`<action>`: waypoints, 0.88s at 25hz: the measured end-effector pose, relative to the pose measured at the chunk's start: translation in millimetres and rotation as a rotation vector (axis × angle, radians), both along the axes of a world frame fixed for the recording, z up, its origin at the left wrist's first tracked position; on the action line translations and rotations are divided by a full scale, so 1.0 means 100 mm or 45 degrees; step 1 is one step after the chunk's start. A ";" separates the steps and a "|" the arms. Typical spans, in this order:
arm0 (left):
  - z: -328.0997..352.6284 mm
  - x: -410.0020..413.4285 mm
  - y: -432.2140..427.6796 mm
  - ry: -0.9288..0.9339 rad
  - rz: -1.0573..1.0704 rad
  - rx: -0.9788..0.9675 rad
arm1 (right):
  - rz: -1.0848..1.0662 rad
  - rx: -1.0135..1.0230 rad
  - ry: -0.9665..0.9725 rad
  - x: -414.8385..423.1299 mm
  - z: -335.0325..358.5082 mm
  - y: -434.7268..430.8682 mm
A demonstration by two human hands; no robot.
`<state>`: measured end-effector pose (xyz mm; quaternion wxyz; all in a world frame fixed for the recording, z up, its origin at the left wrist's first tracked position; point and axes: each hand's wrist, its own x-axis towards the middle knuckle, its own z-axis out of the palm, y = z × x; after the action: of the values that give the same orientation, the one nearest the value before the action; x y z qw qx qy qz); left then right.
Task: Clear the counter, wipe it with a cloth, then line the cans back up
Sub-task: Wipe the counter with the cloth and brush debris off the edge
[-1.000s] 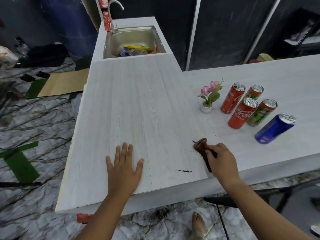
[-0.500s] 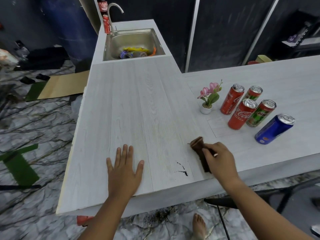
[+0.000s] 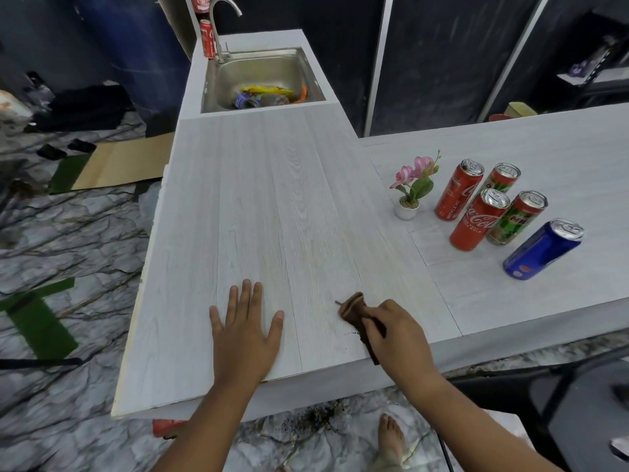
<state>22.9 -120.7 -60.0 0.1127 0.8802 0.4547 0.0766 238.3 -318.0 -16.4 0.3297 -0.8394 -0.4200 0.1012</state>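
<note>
While left hand (image 3: 243,338) lies flat on counter (image 3: 272,199), right hand (image 3: 396,335) grips cloth (image 3: 354,310).

White counter (image 3: 272,199) carries five cans (image 3: 478,221) (one blue), potted flower (image 3: 410,195), brown cloth (image 3: 354,310).

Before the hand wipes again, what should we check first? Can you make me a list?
1. Cloth held: the right hand grips the brown cloth. Ok.
2. Other hand out of the way: the left hand rests flat on the counter, apart from the cloth. Ok.
3. Dirt gone: dark specks lie beside the cloth near the front edge. Not ok.
4. Wiping spot clear: the five cans and the flower pot stand off to the right. Ok.
5. Cans lined up: they are bunched, not in a row. Not ok.
6. Cloth wet enough: cannot tell.
</note>
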 end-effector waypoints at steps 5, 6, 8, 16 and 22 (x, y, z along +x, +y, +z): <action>-0.01 0.00 0.01 -0.004 0.000 0.007 | -0.181 0.141 0.129 0.47 0.15 0.15; -0.01 0.00 0.01 -0.003 -0.001 0.006 | -0.258 0.124 0.087 0.63 0.19 0.16; -0.01 0.00 0.01 -0.006 -0.001 0.006 | -0.332 0.011 0.000 0.84 0.19 0.14; 0.02 0.00 0.03 -0.031 0.000 0.007 | 0.095 0.014 -0.097 0.08 0.00 0.08; 0.04 -0.05 0.01 -0.015 -0.017 -0.009 | 0.286 0.036 -0.036 -0.34 0.02 0.15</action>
<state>18.3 -119.7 -56.4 0.1188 0.8823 0.4485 0.0793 204.6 -303.4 -14.8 0.3219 -0.7837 -0.5175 0.1198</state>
